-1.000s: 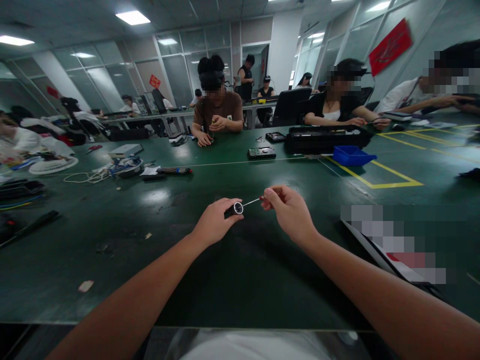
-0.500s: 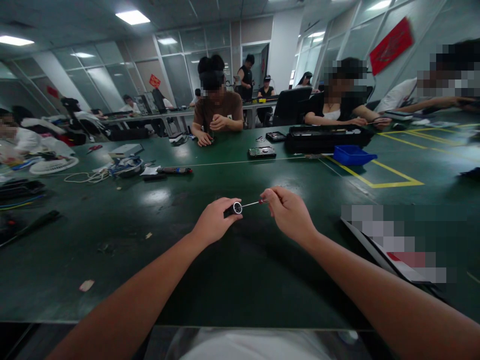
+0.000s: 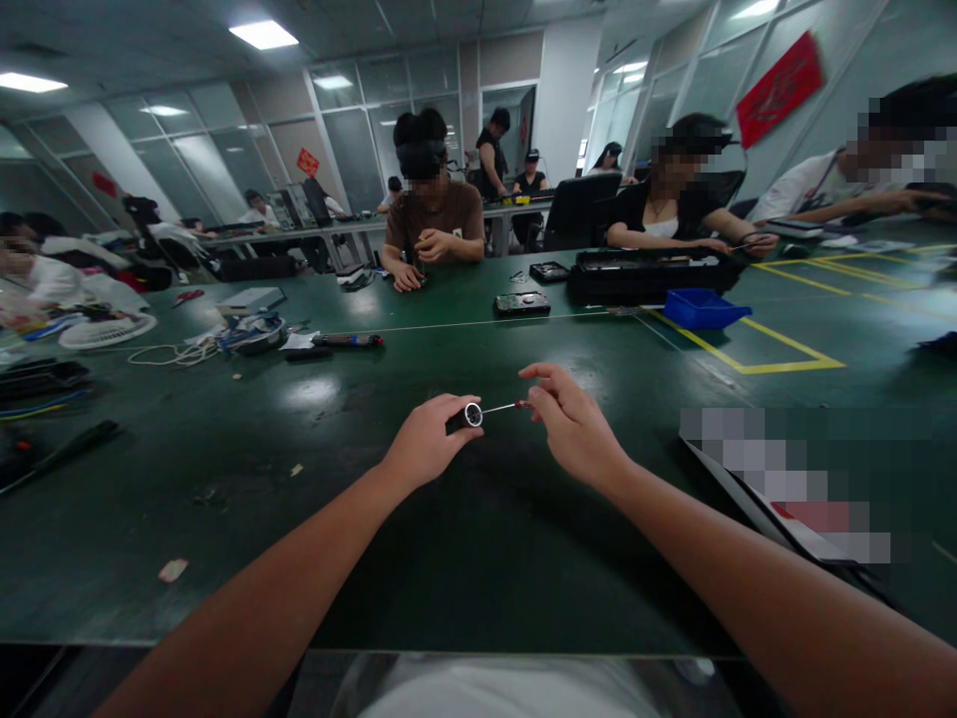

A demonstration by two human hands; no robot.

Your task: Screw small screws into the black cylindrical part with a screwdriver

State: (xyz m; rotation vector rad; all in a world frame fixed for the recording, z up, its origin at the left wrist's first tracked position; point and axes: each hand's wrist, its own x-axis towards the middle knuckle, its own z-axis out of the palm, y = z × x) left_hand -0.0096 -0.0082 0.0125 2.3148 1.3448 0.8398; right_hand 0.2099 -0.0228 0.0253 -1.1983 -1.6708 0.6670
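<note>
A short black cylinder with a pale ring round its open end is gripped between the thumb and fingers of my left hand. Its open end faces right. The thin metal shaft of a screwdriver reaches into that end; how deep the tip sits is hidden. My right hand holds the screwdriver's small red handle by the thumb and curled fingers, while its index finger is lifted and stretched out to the left. Both hands are just above the green table.
A white-topped flat item, partly blurred out, lies by my right forearm. Farther off are a blue bin, a long black casing, a dark pen-like tool and tangled cables. A co-worker sits opposite.
My right index finger has lifted off the screwdriver handle and straightened. My left hand, the cylinder and the shaft have stayed in place.
</note>
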